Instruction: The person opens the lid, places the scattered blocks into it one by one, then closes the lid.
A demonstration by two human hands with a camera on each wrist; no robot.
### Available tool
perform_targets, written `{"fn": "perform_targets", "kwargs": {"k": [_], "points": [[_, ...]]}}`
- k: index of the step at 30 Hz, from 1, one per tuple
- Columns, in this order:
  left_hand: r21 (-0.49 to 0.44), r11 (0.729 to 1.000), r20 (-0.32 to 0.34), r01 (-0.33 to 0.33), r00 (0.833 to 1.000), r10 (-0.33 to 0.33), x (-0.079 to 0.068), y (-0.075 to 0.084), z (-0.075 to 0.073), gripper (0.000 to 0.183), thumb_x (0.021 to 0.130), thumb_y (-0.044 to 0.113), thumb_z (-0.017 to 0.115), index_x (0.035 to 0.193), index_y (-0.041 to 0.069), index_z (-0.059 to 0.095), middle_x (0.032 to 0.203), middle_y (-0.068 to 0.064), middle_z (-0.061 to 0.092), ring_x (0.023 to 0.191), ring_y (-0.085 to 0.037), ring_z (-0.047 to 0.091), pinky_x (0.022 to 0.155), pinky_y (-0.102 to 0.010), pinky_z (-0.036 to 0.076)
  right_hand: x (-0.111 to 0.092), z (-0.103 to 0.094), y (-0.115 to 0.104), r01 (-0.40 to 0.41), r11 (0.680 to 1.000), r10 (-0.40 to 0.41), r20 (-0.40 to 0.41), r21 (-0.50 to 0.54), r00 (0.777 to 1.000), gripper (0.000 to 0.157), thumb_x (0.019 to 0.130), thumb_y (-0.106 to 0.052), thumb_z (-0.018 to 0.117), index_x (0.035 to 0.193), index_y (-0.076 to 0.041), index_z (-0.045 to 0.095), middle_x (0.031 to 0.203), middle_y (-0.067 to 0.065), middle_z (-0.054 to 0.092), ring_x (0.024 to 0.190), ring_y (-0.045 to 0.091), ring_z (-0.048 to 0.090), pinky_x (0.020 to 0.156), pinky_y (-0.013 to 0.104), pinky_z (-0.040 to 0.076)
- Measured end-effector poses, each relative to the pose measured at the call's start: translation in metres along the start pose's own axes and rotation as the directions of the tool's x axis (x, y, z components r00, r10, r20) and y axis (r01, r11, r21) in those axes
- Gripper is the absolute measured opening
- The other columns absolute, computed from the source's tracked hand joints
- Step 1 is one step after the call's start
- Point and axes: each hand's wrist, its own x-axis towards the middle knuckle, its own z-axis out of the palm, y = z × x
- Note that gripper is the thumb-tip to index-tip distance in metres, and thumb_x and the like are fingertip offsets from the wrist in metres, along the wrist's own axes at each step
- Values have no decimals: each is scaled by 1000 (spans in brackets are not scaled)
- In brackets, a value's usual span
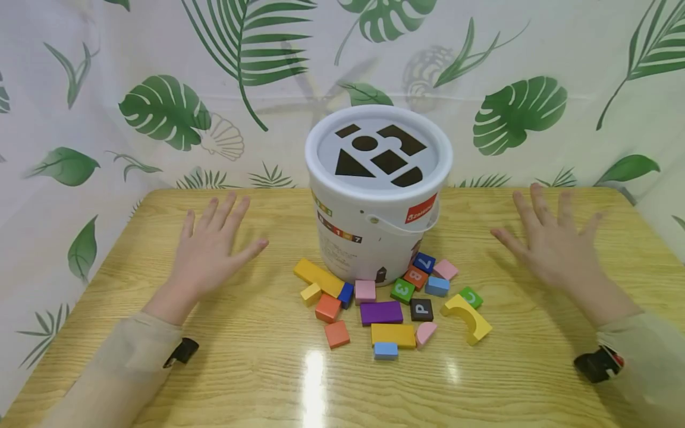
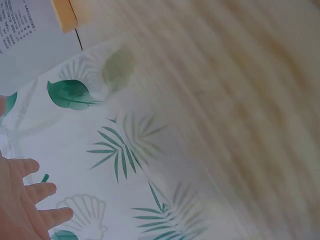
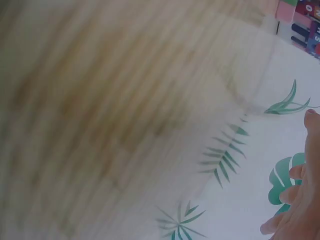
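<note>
My left hand point(image 1: 210, 249) is at the left of the table, fingers spread and holding nothing. On the right side my right hand point(image 1: 553, 244) is spread the same way, also holding nothing. Between them stands a white bucket point(image 1: 348, 249) with a shape-sorter lid point(image 1: 374, 163) cut with dark holes. Loose blocks lie in front of it: a purple block point(image 1: 381, 313), a yellow arch point(image 1: 467, 318), a black letter block point(image 1: 421, 309), a green number block point(image 1: 402, 290), a red block point(image 1: 337, 334) and several others. Neither hand touches the bucket or the blocks.
The wooden table point(image 1: 241, 368) runs back to a white cloth point(image 1: 278, 137) printed with green leaves. The bucket's thin handle point(image 1: 407, 229) hangs down its front right. Dark wrist devices sit at both cuffs, the left one point(image 1: 182, 352) and the right one point(image 1: 598, 364).
</note>
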Motion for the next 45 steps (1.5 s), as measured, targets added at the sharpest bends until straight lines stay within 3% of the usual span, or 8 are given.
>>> {"fn": "perform_targets", "kwargs": {"k": [6, 10, 18, 22, 28, 32, 37, 45], "points": [[-100, 994, -47, -49, 998, 44, 4, 13, -1, 84, 90, 68, 40, 155, 23, 11, 159, -4, 10, 143, -33, 11, 113, -60, 2, 2, -3, -11, 9, 987, -10, 4, 162, 1000, 78, 99, -57, 32, 154, -10, 3, 157, 15, -9, 135, 52, -10, 88, 83, -8], [-215, 974, -71, -76, 996, 62, 6, 21, -4, 85, 90, 64, 46, 154, 19, 14, 158, -5, 15, 143, -32, 15, 112, -60, 10, 6, -7, -18, 11, 935, -27, 42, 355, 999, 76, 100, -52, 32, 153, -5, 5, 156, 19, -6, 136, 54, -3, 99, 77, 1], [-524, 851, -40, -39, 999, 21, 9, 42, -8, 93, 84, 60, 61, 154, 28, 9, 158, 1, 13, 143, -26, 14, 111, -60, 17, 15, -20, -36, -89, 803, 30, 109, 589, 994, 73, 100, -55, 25, 153, -5, 13, 152, 29, 18, 133, 54, 19, 103, 71, 19], [-622, 782, -56, -32, 998, -4, 11, 53, -11, 97, 81, 56, 69, 153, 32, 10, 158, 3, 13, 142, -24, 17, 109, -62, 21, 18, -26, -47, -118, 664, 42, 121, 739, 992, 75, 100, -55, 26, 152, -3, 17, 152, 25, 23, 133, 47, 28, 106, 60, 28], [-702, 709, -103, -67, 995, -9, 16, 70, -14, 99, 77, 49, 76, 153, 33, 14, 156, 4, 17, 139, -21, 22, 108, -59, 25, 26, -31, -64, -112, 399, 13, 116, 910, 993, 71, 100, -50, 34, 147, 3, 26, 149, 16, 32, 132, 28, 38, 105, 32, 38], [-750, 652, -137, -111, 990, 11, 21, 81, -14, 100, 76, 44, 79, 152, 35, 15, 156, 6, 16, 139, -18, 22, 111, -50, 26, 32, -32, -74, -119, 297, 9, 122, 947, 992, 68, 100, -47, 39, 146, 3, 30, 139, 13, 42, 117, 14, 50, 101, 24, 41], [-797, 583, -178, -156, 984, 19, 27, 92, -16, 103, 75, 39, 81, 153, 31, 14, 156, 7, 15, 139, -16, 23, 112, -43, 26, 39, -36, -85, -121, 286, 13, 122, 951, 992, 62, 101, -41, 42, 144, 2, 33, 138, 16, 46, 110, 11, 54, 102, 27, 42], [-831, 525, -210, -184, 978, 11, 33, 102, -18, 106, 74, 43, 81, 154, 27, 12, 155, 7, 17, 139, -17, 23, 111, -42, 28, 48, -35, -94, -150, 391, 14, 157, 908, 988, 57, 102, -38, 40, 142, 2, 38, 137, 20, 46, 120, 28, 49, 105, 35, 40]]}}
